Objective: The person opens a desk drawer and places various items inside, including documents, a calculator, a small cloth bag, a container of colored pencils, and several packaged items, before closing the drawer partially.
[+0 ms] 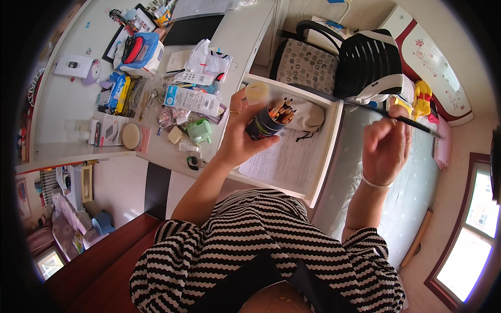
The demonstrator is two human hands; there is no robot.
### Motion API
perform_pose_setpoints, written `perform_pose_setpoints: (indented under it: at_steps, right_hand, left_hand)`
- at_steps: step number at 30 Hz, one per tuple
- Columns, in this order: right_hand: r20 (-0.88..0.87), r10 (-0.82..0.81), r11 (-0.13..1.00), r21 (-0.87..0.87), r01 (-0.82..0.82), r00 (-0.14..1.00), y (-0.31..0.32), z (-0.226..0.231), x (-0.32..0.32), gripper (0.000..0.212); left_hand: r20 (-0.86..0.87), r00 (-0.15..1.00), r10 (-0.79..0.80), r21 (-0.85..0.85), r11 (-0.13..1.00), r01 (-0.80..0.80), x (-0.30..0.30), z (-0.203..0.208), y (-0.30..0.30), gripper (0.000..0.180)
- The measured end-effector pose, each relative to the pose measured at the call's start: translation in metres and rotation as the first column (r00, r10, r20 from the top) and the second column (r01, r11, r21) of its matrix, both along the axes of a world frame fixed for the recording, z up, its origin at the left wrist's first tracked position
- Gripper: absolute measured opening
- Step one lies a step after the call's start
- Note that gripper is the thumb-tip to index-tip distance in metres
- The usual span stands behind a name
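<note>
My left hand point(236, 138) is wrapped round a dark cylindrical pencil tin point(258, 128), tilted over the open drawer point(324, 154). Several sharpened pencils point(283, 111) stick out of its top, points outward. A pale yellow round lid point(257, 92), somewhat blurred, sits by the fingers of that hand; whether they grip it I cannot tell. Off to the right, beyond the drawer's side, my right hand point(383, 148) is raised with its fingers closed on a slim dark pencil point(420, 125), blurred at its far end. Under the tin, the drawer holds a beige pouch point(307, 117) with a dark cord and printed sheets point(271, 163).
On the desk point(177, 156) to the left lie a blue-and-white box point(192, 100), a green plastic item point(199, 130), a round beige case point(132, 136) and plastic bags. A black-backed chair point(369, 62) stands beyond the drawer. A bed point(407, 182) with a pale cover is at right.
</note>
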State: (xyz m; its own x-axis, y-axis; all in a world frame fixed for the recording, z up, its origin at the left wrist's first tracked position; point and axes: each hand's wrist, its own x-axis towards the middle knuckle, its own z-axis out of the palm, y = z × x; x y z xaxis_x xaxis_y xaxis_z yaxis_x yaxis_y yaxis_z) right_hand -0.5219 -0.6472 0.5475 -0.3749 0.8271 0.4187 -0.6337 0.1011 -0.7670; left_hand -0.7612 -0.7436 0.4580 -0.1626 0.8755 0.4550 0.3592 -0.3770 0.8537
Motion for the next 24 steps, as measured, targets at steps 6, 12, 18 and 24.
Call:
perform_pose_setpoints:
  at_steps: [6, 12, 18, 24]
  right_hand:
    - [0.039, -0.065, 0.992, 0.107, 0.061, 0.997, -0.013, 0.013, -0.02, 0.028]
    - [0.263, -0.042, 0.996, 0.092, 0.018, 0.964, -0.018, 0.016, -0.038, 0.028]
    - [0.462, -0.016, 0.995, 0.096, -0.032, 0.887, -0.016, 0.016, -0.048, 0.027]
    - [0.524, -0.026, 0.989, 0.137, -0.054, 0.852, -0.013, 0.033, -0.048, 0.026]
  left_hand:
    - [-0.034, 0.999, -0.008, -0.03, 1.0, 0.007, 0.004, -0.003, -0.003, 0.049]
    - [-0.068, 0.997, -0.025, -0.069, 0.997, 0.021, 0.006, -0.005, -0.005, 0.053]
    - [-0.096, 0.995, 0.0, -0.104, 0.994, -0.01, 0.007, -0.003, -0.01, 0.051]
    - [-0.081, 0.997, 0.0, -0.065, 0.998, -0.005, 0.008, 0.004, -0.012, 0.047]
